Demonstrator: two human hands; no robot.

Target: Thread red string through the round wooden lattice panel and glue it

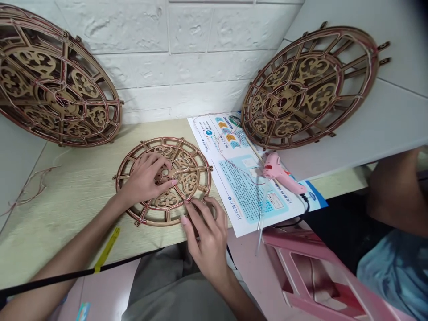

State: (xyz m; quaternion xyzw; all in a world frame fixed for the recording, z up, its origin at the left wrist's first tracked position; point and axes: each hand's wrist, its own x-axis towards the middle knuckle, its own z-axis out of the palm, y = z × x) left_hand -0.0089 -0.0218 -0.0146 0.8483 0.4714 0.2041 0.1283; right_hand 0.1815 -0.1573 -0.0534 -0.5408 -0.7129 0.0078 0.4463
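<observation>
Mid-frame, my left hand (147,176) rests spread on the wheel (190,182); my right hand (209,234) curls at its lower right, whether grasping I cannot tell.

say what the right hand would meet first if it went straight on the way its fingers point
Likely the flat wheel: the right hand's fingertips are at its near rim, perhaps touching. Above the wheel, the left hand seems next, though depth is unclear.
</observation>
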